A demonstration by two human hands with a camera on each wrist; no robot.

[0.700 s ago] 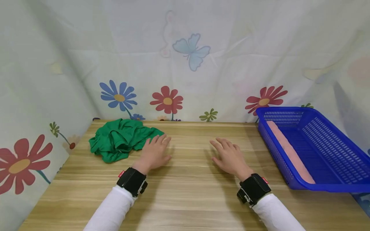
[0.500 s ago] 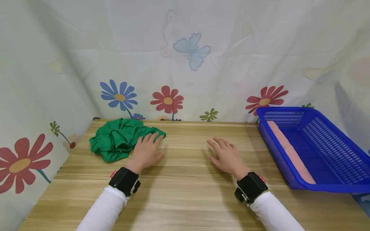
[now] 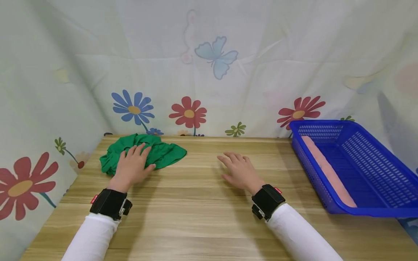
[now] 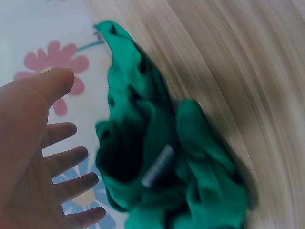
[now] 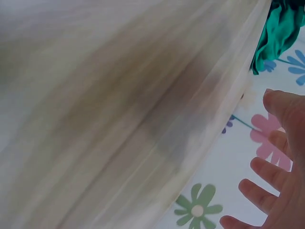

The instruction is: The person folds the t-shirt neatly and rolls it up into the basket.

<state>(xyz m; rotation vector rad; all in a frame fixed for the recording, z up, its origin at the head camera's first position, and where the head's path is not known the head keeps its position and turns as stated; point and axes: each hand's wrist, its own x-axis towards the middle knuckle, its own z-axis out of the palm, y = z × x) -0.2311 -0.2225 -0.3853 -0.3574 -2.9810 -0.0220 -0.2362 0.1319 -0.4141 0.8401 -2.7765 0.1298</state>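
A crumpled green cloth [image 3: 164,154], which looks like a garment, lies on the wooden table at the back left. In the left wrist view a small label shows among the folds of the cloth [image 4: 205,186]. My left hand [image 3: 132,168] hovers over the cloth with its fingers spread and holds nothing; the left wrist view shows a gap between the fingers and the fabric. Over the middle of the table is my right hand [image 3: 240,172], fingers loosely extended, holding nothing. From the right wrist the cloth [image 5: 279,33] appears at the top corner, apart from the right hand [image 5: 281,176].
A blue plastic basket [image 3: 375,212] with perforated walls stands on the right of the table. Inside, along its left wall, lies a pink folded cloth [image 3: 328,172]. A flower-print curtain [image 3: 254,90] hangs behind the table [image 3: 192,217] and along its left side.
My left hand has moved left, from the cloth's right end to above its middle. My right hand has shifted left as well. The cloth and basket stay in place.
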